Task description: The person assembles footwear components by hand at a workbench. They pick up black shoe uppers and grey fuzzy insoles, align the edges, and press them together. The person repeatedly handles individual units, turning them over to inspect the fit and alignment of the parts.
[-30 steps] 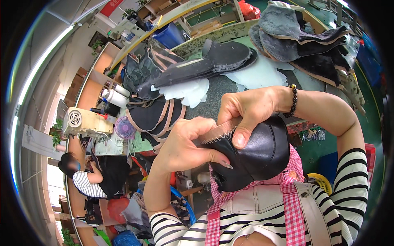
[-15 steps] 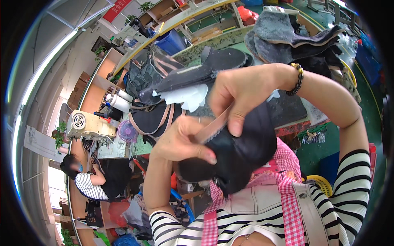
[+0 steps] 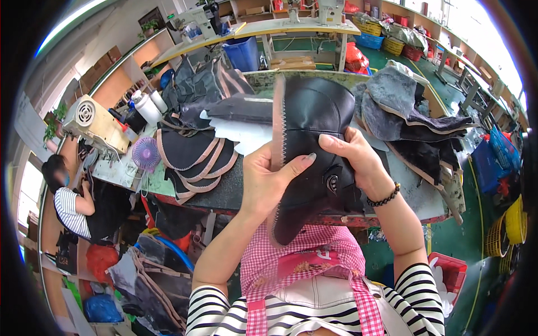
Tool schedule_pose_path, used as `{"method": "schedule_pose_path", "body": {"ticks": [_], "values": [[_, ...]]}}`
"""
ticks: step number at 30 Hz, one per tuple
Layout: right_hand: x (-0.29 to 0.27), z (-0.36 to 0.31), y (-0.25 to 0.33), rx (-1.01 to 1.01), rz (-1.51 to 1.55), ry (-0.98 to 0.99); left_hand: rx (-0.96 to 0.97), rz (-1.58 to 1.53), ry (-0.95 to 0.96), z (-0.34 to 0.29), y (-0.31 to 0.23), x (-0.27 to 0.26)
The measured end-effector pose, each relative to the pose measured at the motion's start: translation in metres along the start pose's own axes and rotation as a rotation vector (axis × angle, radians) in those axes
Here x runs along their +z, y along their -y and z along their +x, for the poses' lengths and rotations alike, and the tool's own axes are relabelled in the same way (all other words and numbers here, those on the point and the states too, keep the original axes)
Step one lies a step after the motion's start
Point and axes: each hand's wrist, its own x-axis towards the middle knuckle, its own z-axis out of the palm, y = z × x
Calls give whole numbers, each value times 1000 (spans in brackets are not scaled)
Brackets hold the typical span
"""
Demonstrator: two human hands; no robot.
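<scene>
A shiny black leather boot upper [image 3: 316, 109] with a zigzag-stitched tan edge is held up in front of my chest, above the worktable's near edge. My left hand [image 3: 261, 182] grips it near the tan edge, thumb flat on the leather and fingers hidden behind. On the other side my right hand [image 3: 361, 162] is closed on the upper, its thumb pressing the front near a small dark ornament [image 3: 332, 182]. Left of my hands lies a fan of black pieces [image 3: 190, 151] with tan stitched edges. White scalloped sheets [image 3: 238, 130] lie beyond them.
Grey fleecy pieces [image 3: 392, 95] are stacked at the table's right. A sewing machine [image 3: 95, 120], a purple fan [image 3: 146, 153] and a white thread cone [image 3: 147, 107] stand at the left. A person [image 3: 73, 201] sits beyond. A red basket [image 3: 451, 274] is at lower right.
The boot upper has turned from a blurred, folded position to upright, showing its smooth front and ornament. My right hand has come down to its right side. The view has levelled.
</scene>
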Motion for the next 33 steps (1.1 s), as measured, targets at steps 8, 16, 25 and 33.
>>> {"method": "schedule_pose_path", "body": {"ticks": [8,16,25,33], "values": [[27,17,26,-106,-56,96,1,-157,-22,21,-23,-16],[-46,0,58,-136,-143,5,77,-20,454,45,16,-12],[-158,-84,76,-142,-241,-59,645,1741,234,190,143,-106],[-107,27,39,270,-636,679,469,1387,446,228,165,-80]]}}
